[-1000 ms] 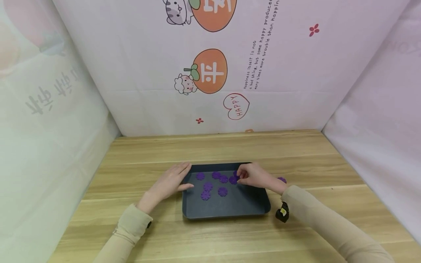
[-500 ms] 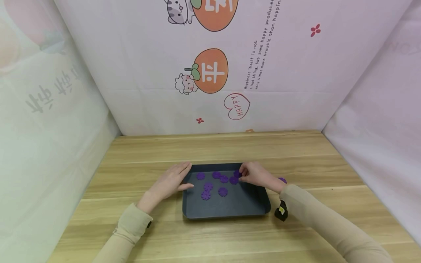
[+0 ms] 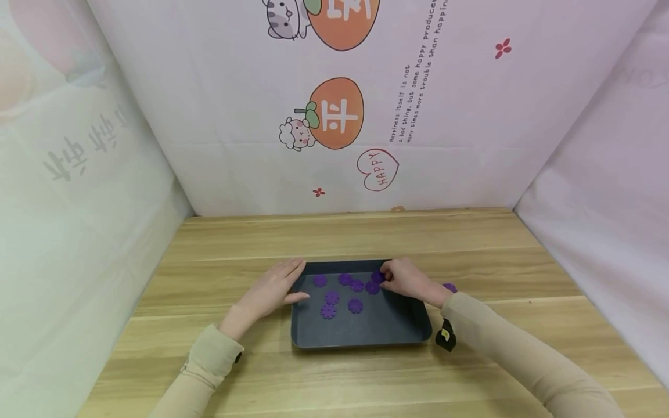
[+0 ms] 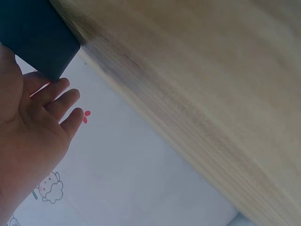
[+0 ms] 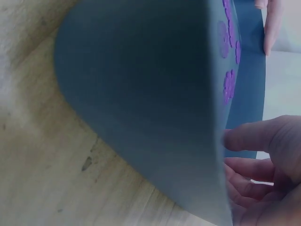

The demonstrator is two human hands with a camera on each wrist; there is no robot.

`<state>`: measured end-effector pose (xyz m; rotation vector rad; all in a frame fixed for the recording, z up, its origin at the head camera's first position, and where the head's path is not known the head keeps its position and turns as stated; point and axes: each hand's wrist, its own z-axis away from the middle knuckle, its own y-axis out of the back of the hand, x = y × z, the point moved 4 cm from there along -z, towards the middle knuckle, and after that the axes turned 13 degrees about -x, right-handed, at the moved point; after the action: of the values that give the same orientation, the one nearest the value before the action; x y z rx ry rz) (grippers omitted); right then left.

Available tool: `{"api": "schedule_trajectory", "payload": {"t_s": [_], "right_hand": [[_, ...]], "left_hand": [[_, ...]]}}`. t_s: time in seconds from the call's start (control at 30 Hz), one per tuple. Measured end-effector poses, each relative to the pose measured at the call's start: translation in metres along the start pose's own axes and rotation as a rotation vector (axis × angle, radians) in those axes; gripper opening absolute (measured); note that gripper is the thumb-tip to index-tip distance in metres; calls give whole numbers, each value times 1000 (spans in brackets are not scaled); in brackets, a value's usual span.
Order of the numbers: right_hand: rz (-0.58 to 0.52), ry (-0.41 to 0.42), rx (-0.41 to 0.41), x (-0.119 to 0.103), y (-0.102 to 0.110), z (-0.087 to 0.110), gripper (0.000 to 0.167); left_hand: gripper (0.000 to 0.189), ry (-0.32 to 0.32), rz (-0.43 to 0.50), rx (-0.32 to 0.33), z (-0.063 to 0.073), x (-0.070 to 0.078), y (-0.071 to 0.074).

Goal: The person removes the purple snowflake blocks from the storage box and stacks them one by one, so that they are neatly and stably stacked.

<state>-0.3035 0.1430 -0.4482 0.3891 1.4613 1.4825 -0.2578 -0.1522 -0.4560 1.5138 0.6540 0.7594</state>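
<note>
In the head view a dark grey baking tray (image 3: 360,334) lies on the wooden table. Several purple discs with notched, flower-like rims, such as this disc (image 3: 355,306), lie flat in it. My left hand (image 3: 269,288) rests along the tray's left edge, fingers extended to the far corner and thumb over the rim. At the tray's far right, my right hand (image 3: 407,278) pinches a purple disc (image 3: 378,276) between thumb and fingertips. The tray wall (image 5: 141,94) hides those fingertips in the right wrist view. In the left wrist view the left fingers (image 4: 56,92) touch the tray's corner.
One more purple disc (image 3: 450,287) lies on the table (image 3: 345,383) right of the tray, partly behind the right forearm. White printed cloth (image 3: 235,116) walls in the table at the back and both sides. A black wrist device (image 3: 446,335) hangs under the right sleeve.
The right hand has shifted slightly right, its fingertips drawing back from the neighbouring disc to the one at the far right. The left hand and tray stay put.
</note>
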Motion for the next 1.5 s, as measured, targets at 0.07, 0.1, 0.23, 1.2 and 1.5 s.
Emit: {"api": "schedule_trajectory", "payload": {"t_s": [0.07,0.1,0.23,1.2,1.5], "right_hand": [[5,-2,2,1,0,-1,30],[12,-1,2,1,-1,-1,29],[30,-7,1,1,-1,-2,28],[-2,-54,27,3,-1,-4,15],[28,-31,25,2,-1,-4,13]], "left_hand": [[78,1,-3,-1,0,0,0],[78,3,-3,-4,0,0,0],[78,8,-10,-8,-1,0,-1],[77,-14,-13,16,0,1,-1],[76,-17,-7,21,0,0,-1]]}}
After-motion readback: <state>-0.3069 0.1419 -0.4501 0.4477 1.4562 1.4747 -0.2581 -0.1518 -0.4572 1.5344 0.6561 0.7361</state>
